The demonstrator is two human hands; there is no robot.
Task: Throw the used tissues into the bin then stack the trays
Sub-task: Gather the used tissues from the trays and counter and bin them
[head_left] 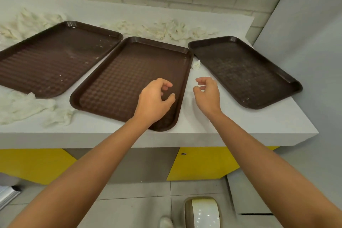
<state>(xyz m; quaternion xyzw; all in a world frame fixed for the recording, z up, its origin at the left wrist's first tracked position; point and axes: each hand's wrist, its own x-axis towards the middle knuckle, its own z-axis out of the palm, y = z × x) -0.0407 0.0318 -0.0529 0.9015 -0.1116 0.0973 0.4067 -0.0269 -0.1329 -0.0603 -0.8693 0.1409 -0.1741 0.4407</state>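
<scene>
Three brown trays (55, 57) lie side by side on the white counter (240, 126), unstacked. Crumpled tissues (166, 29) lie around them. The left hand (155, 100) hovers over the middle tray (129, 72), the right hand (207, 94) over the counter beside it; both have loosely curled fingers and hold nothing.

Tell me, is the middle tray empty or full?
Empty: the middle tray shows only its bare patterned floor; the tissues lie outside it on the counter.

head view looks forward and down, close over the counter (203, 131)
</scene>
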